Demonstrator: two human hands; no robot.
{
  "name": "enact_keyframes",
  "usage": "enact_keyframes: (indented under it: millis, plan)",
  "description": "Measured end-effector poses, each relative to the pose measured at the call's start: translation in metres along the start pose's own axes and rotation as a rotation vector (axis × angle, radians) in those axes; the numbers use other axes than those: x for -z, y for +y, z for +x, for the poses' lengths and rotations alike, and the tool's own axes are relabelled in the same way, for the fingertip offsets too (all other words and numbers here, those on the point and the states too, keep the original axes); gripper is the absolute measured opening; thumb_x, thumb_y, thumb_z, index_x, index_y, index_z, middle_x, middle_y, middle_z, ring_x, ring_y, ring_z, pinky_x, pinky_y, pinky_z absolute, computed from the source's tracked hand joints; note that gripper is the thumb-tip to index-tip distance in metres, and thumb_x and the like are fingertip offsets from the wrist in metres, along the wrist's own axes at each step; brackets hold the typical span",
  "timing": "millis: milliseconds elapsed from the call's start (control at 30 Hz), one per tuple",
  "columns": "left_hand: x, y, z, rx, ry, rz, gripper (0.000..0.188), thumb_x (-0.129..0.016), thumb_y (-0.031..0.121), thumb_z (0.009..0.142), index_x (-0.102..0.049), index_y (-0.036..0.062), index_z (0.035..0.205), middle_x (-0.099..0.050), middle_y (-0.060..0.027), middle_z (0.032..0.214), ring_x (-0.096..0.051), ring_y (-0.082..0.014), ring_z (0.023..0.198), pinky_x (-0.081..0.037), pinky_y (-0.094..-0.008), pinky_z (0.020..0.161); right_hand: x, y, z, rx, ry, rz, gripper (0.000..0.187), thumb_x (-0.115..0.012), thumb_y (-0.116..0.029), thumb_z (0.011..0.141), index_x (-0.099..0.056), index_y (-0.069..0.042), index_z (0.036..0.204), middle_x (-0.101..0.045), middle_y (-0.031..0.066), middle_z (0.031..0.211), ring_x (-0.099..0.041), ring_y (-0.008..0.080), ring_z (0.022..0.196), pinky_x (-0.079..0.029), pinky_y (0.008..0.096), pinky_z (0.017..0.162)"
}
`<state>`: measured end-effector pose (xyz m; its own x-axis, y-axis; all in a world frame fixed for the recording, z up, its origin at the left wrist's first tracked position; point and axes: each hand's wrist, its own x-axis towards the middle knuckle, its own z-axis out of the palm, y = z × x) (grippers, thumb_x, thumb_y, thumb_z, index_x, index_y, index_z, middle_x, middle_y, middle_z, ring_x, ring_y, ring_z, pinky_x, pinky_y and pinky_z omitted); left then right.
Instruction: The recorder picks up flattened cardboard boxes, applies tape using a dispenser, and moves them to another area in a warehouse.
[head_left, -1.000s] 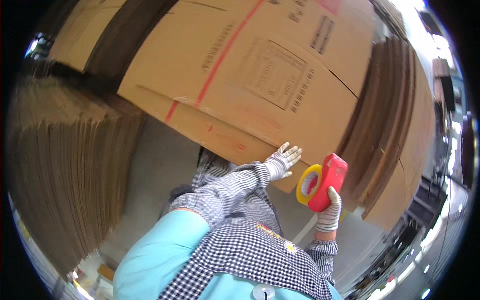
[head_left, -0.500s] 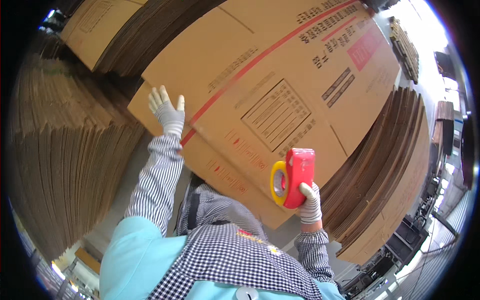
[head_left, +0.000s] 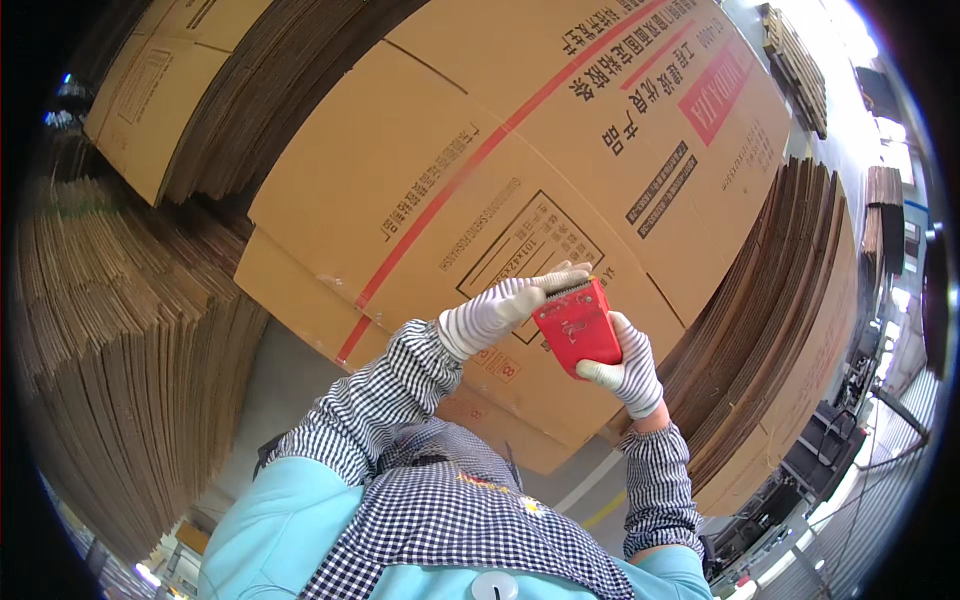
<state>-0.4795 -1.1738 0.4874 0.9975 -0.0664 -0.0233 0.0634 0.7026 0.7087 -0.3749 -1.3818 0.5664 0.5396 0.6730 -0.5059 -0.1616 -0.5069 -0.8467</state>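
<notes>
My right hand [head_left: 628, 368], in a striped white glove, grips a red tape dispenser [head_left: 578, 328] with the thumb across its side. The dispenser is tilted, its toothed cutting edge toward my left hand. My left hand [head_left: 505, 305], gloved likewise, has its fingers pressed together along that toothed edge, thumb close by; whatever lies between them is hidden. Only a sliver of the yellow tape roll shows at the dispenser's top corner. Below both hands lies a large flat brown carton [head_left: 440, 130] with a red stripe and dark print.
Stacks of flattened cardboard rise at the left [head_left: 110, 340] and right [head_left: 760, 330], close to my arms. Another cardboard stack [head_left: 180, 90] stands at the far left. A wooden pallet [head_left: 795, 65] lies on the floor at the far right.
My left hand has left the carton's left side and come right to the dispenser, its spread fingers now together. My right hand has turned the dispenser, hiding most of the yellow roll.
</notes>
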Motion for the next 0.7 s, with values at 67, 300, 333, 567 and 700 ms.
enact_keyframes:
  millis: [67, 300, 333, 567, 700]
  plan:
    - [0.001, 0.005, 0.009, 0.074, 0.034, 0.134, 0.069, -0.038, 0.055, 0.101, -0.046, 0.0007, 0.143, -0.041, -0.0110, 0.153, -0.035, -0.0258, 0.143, -0.021, -0.0426, 0.120, 0.007, -0.001, 0.011, -0.026, -0.016, -0.004, 0.067, -0.089, -0.031, 0.069, -0.059, -0.002, 0.122, -0.068, 0.0019, 0.098, -0.061, 0.0097, 0.091, -0.051, 0.0279, 0.084]
    - [0.032, -0.001, 0.079, 0.423, 0.579, -0.291, 0.038, -0.043, 0.031, 0.103, -0.063, 0.0009, 0.115, -0.069, -0.0072, 0.108, -0.064, -0.0157, 0.099, -0.050, -0.0294, 0.094, 0.026, 0.009, 0.069, -0.063, -0.017, 0.092, 0.061, -0.085, -0.033, 0.075, -0.061, 0.001, 0.119, -0.069, 0.0047, 0.099, -0.062, 0.0117, 0.093, -0.052, 0.0298, 0.084]
    - [0.049, 0.003, 0.093, 0.405, 0.673, 0.045, 0.034, -0.045, 0.027, 0.102, -0.064, 0.0012, 0.112, -0.069, -0.0066, 0.104, -0.064, -0.0151, 0.093, -0.051, -0.0283, 0.091, 0.035, 0.001, 0.082, -0.116, -0.026, 0.130, 0.063, -0.085, -0.034, 0.075, -0.061, 0.003, 0.119, -0.070, 0.0061, 0.099, -0.065, 0.0135, 0.090, -0.054, 0.0309, 0.081]
    - [0.219, 0.051, 0.155, -0.255, 1.274, 1.008, 0.059, -0.078, 0.029, 0.081, -0.057, -0.0010, 0.128, -0.048, -0.0215, 0.142, -0.049, -0.0305, 0.128, -0.041, -0.0357, 0.108, 0.128, 0.028, 0.166, -0.414, 0.063, -0.322, 0.063, -0.085, -0.040, 0.072, -0.067, 0.006, 0.112, -0.073, 0.0133, 0.087, -0.071, 0.0208, 0.074, -0.058, 0.0304, 0.068]
    - [0.207, 0.050, 0.173, 0.310, 1.365, 1.786, 0.075, -0.078, 0.022, 0.081, -0.042, 0.0023, 0.143, -0.022, -0.0214, 0.158, -0.031, -0.0346, 0.142, -0.032, -0.0404, 0.115, 0.148, 0.033, 0.198, -0.592, 0.016, -0.629, 0.066, -0.082, -0.050, 0.070, -0.071, 0.006, 0.102, -0.072, 0.0136, 0.081, -0.071, 0.0224, 0.071, -0.056, 0.0308, 0.066]
